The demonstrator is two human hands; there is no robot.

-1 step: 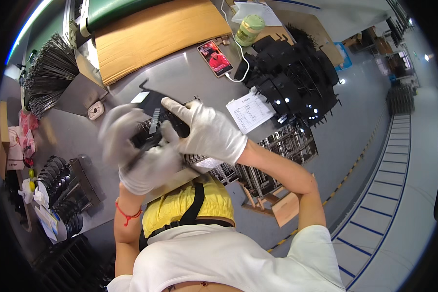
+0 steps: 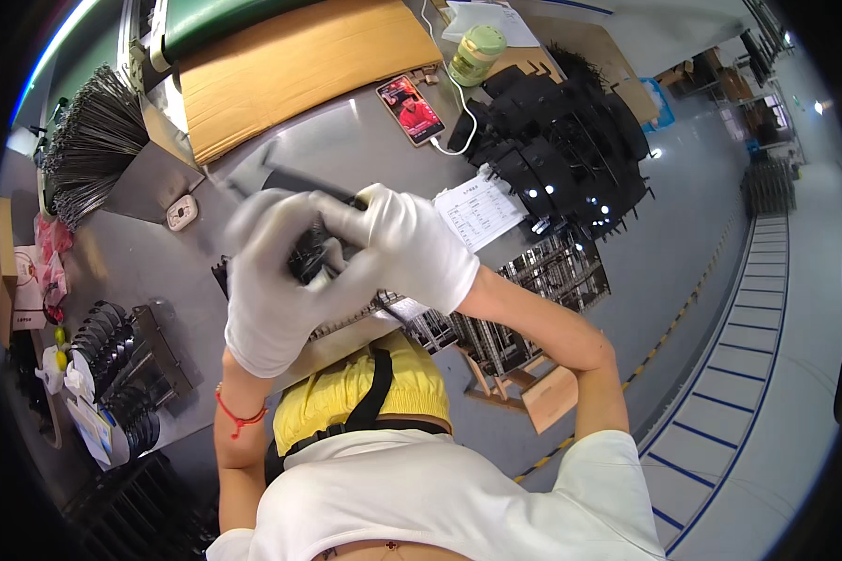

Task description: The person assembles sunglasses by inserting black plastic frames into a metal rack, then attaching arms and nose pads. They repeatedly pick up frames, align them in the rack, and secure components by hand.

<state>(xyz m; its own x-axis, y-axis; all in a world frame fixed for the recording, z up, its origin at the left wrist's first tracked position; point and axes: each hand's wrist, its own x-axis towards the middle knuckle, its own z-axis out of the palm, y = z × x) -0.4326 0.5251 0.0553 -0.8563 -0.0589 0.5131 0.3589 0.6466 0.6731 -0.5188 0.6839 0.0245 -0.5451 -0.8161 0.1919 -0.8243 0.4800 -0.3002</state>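
The left hand [image 2: 276, 280] and the right hand [image 2: 426, 245], both in white gloves, come together around a black part [image 2: 311, 260], which sits between them at the centre of the clock face used here. The right hand grasps it, fingers bent over the top. The left hand curls round the other side, but its fingers are blurred, so I cannot tell whether it grips the part or only touches it. A dark flat piece [image 2: 299, 181] juts out beyond the fingers toward 11 o'clock; whether it belongs to the part is unclear. A red cord bracelet [image 2: 240, 416] circles the left wrist.

Beneath lies a grey metal table [image 2: 126, 271]. At 1 o'clock from the hands rests a phone [image 2: 410, 110] with its screen lit, a white cable [image 2: 471, 122] plugged into it, and a pale green container [image 2: 478, 54] stands just past it. A pile of black parts [image 2: 571, 154] fills 2 o'clock, with a printed sheet [image 2: 477, 217] nearer, close to 3. A cardboard sheet [image 2: 299, 70] lies between 11 and 12, a bundle of dark wires [image 2: 98, 150] at 10, and a row of curved black pieces [image 2: 105, 337] at 8.
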